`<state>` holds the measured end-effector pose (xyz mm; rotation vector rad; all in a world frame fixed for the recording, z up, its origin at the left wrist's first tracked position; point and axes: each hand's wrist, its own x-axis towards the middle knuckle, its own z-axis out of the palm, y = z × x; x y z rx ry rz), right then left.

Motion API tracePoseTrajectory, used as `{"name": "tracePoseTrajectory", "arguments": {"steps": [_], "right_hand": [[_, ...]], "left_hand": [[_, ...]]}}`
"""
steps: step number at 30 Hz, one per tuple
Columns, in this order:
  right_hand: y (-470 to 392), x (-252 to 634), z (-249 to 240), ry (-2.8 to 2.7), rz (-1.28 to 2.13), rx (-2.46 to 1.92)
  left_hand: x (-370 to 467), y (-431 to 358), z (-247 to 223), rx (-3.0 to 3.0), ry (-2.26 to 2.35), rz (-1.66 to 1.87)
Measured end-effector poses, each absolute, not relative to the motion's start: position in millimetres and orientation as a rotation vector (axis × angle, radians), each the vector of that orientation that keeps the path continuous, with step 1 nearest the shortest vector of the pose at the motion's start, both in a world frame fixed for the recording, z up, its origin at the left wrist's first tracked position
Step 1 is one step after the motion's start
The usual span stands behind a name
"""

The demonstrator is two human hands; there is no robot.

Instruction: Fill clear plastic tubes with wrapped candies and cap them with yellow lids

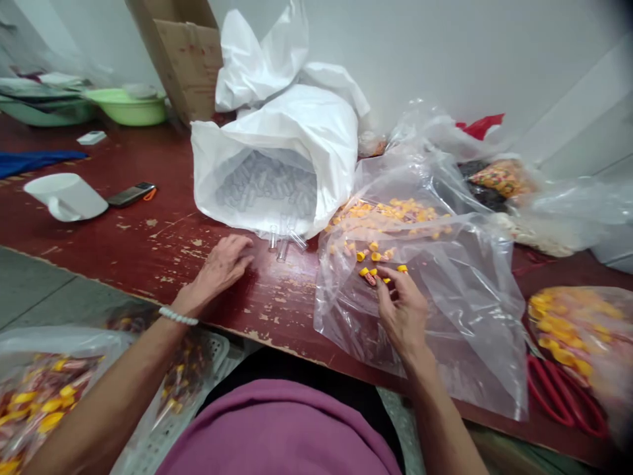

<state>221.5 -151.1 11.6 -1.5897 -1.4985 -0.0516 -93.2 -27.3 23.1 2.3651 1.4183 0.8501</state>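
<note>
Right hand: the right hand has thumb and forefinger drawn almost together, the other fingers bent, at the loose yellow caps; whether a cap is caught between them, I cannot tell.
Picking: a light pinch at the sides of one cap would likely serve best, since such small pieces could roll or slip off if pressed from above.
Left hand: the left hand is palm down over the table, fingers loosely bent, with nothing seen in its grip; having it near the clear tubes looks handy for reaching them.
Yellow caps: the loose few lie right by the right thumb and forefinger, some just past them; a bigger heap lies farther off, beyond these.
Plastic bag: the clear plastic bag spreads around and under the right hand; keeping its film out of the pinch would be wise. Whether the loose caps lie inside it or on top is unclear.
Tubes: a few lie at the mouth of the white sack, just beyond the left hand; many more are inside.
Scissors: the red-handled scissors lie well apart, to the right.
</note>
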Motion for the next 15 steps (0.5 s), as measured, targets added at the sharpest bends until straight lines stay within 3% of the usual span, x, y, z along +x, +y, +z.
{"name": "tracePoseTrajectory", "arguments": {"steps": [4,8,11,15], "right_hand": [[-115.5,247.9,-0.4,-1.854,-0.302,-1.806],[-102.5,248.3,-10.0,-1.943,-0.333,-1.883],[-115.0,237.1,-2.4,-1.735,-0.124,-1.765],[-148.1,199.1,18.5,-1.287,0.417,-1.448]], "left_hand": [[-60.2,-83.0,29.7,1.918,1.143,0.815],[-29.6,-123.0,27.1,1.622,1.003,0.719],[-21.2,-134.0,22.2,1.535,0.976,0.699],[-15.7,-139.0,20.0,1.476,0.903,0.65]]}}
